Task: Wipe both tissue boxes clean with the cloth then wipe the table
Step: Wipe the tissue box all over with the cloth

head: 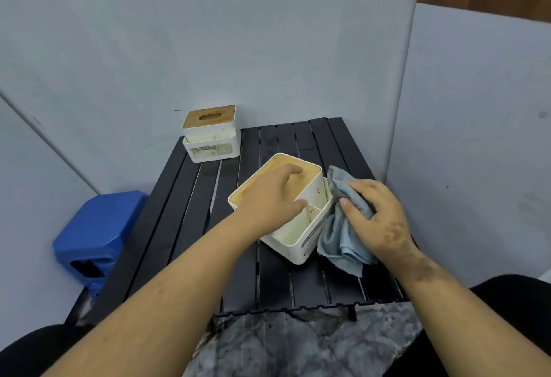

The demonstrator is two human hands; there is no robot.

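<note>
Grey partition walls close in a black slatted surface [280, 281] where one tissue box is being wiped.

Head view: the near tissue box [286, 227] sits mid-surface, its long axis running from about 10 o'clock to 4 o'clock, wooden lid toward 10. The left hand [272, 197] rests on the lid, fingers [290, 171] curled at the lid slot, thumb hooked over the compartment wall, steadying it. The right hand [377, 215] bunches the blue-grey cloth [340, 242] in closed fingers and presses it against the box's side wall, which lies at 9 o'clock from that hand. The far tissue box [211, 135] stands at 11 o'clock, well apart and nearer the left hand, and likely comes next.
</note>
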